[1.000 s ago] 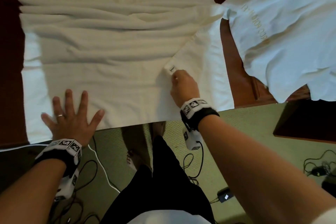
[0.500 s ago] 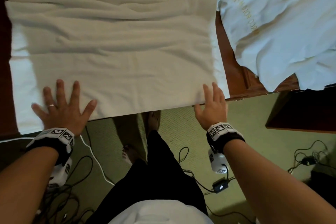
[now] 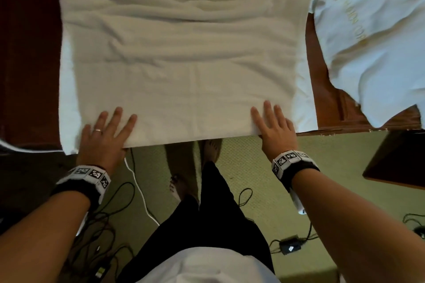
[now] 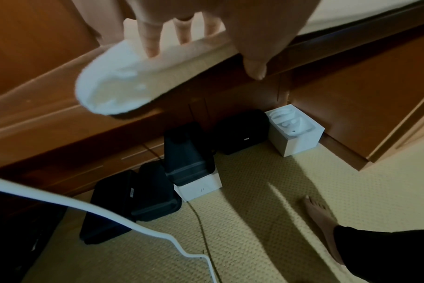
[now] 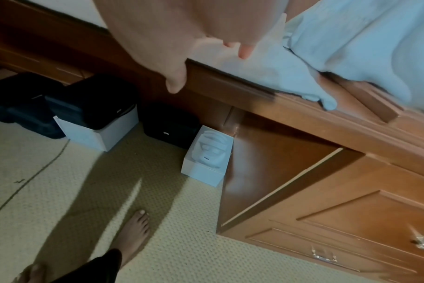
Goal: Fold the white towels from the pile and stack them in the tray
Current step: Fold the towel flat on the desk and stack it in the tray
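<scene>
A large white towel [image 3: 184, 53] lies spread and wrinkled on the wooden table [image 3: 326, 89], its near edge at the table's front edge. My left hand [image 3: 103, 135] presses flat on the towel's near left part, fingers spread. My right hand [image 3: 273, 126] presses flat on its near right part, fingers straight. In the left wrist view the towel's corner [image 4: 114, 84] hangs over the table edge below my fingers [image 4: 150, 38]. A pile of white towels [image 3: 377, 30] lies at the right. No tray is in view.
Dark wood table surface [image 3: 27, 53] shows left of the towel. Below the table are black cases [image 4: 187, 153], white boxes [image 4: 295, 130] and cables [image 3: 138, 190] on green carpet. A drawer unit [image 5: 351, 220] stands at the right. My bare feet [image 3: 211, 149] are under the table edge.
My right hand let go of the folded-in corner, moved to the near edge and now lies flat farther in on the towel. My left hand shifted right along the near edge.
</scene>
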Motion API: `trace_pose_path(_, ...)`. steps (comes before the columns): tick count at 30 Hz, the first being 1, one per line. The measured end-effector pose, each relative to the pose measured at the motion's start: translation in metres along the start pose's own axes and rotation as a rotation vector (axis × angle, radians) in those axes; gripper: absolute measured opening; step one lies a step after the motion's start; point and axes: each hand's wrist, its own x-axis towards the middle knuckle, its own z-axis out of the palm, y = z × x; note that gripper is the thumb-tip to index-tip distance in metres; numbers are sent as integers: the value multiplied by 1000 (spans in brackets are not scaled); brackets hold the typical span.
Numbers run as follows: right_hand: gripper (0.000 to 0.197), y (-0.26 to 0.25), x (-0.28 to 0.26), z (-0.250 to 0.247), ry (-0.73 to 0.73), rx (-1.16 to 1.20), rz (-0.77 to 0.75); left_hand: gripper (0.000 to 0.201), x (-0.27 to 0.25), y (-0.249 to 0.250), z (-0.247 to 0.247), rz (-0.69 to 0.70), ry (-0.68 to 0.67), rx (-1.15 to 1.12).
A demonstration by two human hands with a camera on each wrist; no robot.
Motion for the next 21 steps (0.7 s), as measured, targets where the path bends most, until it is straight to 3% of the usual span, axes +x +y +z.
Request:
trace_pose_path(3,80,12,-9,-6,94,6,-82,105,-12,-1,-6,44,-19,-32)
trace_pose_path(6,49,22,-5,-22,138,-31,-80,77,-16,-4,-26,39,43,-34)
trace_pose_path(9,25,26,8,-60,-40,-104,70,45,-17,-8,-55,-75,66,-64)
trace_pose_path(11,21,25,15,-83,-208,-180,156,29,-15,-6,-77,-151,55,-107)
trace_pose_path(13,19,27,18,-94,-369,-182,176,14,-10,-8,-91,-214,-84,-124)
trace_pose_path(15,15,31,17,-94,-497,-129,173,22,-7,-14,-98,-235,-358,-167)
trace_pose_path(16,8,35,16,-92,-538,-114,189,27,-6,-18,-101,-242,-431,-202)
trace_pose_path(19,4,44,21,-101,-500,-85,225,26,1,-33,-111,-259,-394,-302)
trace_pose_path(21,18,44,26,-119,-402,-74,249,26,15,-39,-121,-281,-291,-330)
